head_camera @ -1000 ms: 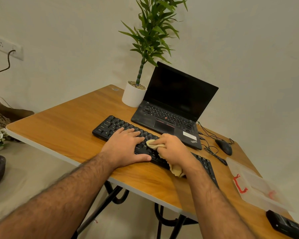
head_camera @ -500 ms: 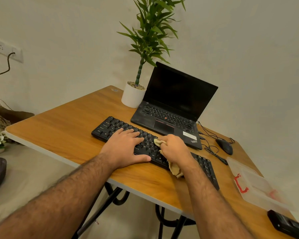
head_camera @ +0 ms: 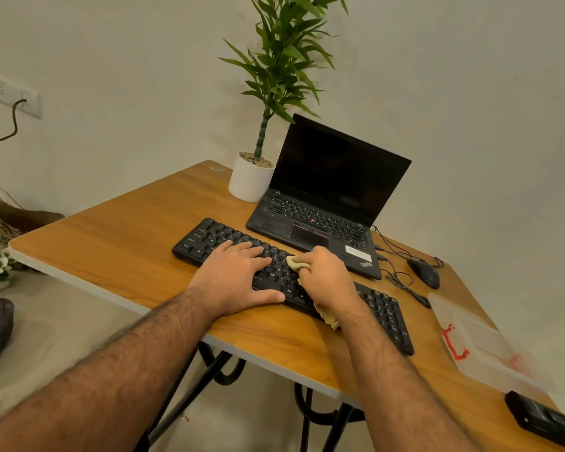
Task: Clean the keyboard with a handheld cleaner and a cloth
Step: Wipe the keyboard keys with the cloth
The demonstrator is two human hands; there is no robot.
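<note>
The table (head_camera: 118,256) has a smooth wood-grain top; the keyboard (head_camera: 385,316) is matt black plastic; the cloth (head_camera: 296,264) looks soft, pale yellow fabric.

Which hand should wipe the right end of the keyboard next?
Right. The right hand already grips the cloth mid-keyboard, next to the uncovered right-end keys. The left hand lies flat on the left keys, seemingly steadying the board, and holds nothing.
</note>
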